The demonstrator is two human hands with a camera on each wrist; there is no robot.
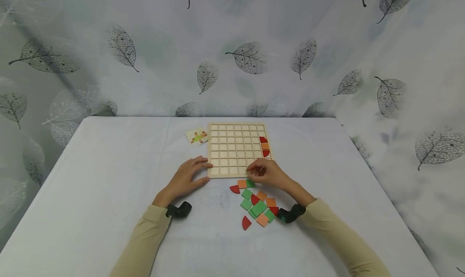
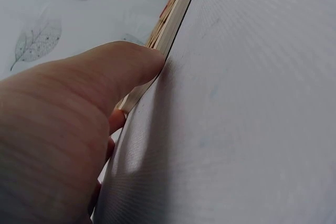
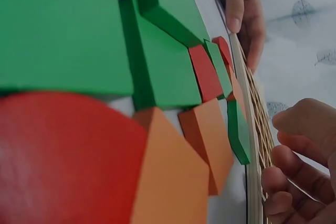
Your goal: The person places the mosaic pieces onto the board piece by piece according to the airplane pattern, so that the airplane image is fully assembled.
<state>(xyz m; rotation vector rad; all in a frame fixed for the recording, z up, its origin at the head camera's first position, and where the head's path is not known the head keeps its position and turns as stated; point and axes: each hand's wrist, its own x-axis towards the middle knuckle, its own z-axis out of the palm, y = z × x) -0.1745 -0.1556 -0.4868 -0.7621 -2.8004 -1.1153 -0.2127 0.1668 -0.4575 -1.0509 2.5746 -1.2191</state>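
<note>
My left hand (image 1: 189,175) rests at the near left corner of a wooden grid board (image 1: 229,147), fingers touching its left edge. The thumb (image 2: 139,61) lies against the board's side in the left wrist view. Over the board's near right part is my right hand (image 1: 267,173), fingers loosely bent. No piece shows between its thumb and fingers (image 3: 294,166) in the right wrist view. In the board's right column an orange square (image 1: 265,146) sits between two red quarter-circle pieces, the farther one (image 1: 263,139) and the nearer one (image 1: 266,153).
Loose green squares (image 1: 259,208), orange squares (image 1: 262,219) and red quarter-circles (image 1: 246,223) lie in a group in front of the board, some overlapping. A patterned card (image 1: 197,137) lies by the board's far left corner. White cloth (image 1: 109,168) covers the table.
</note>
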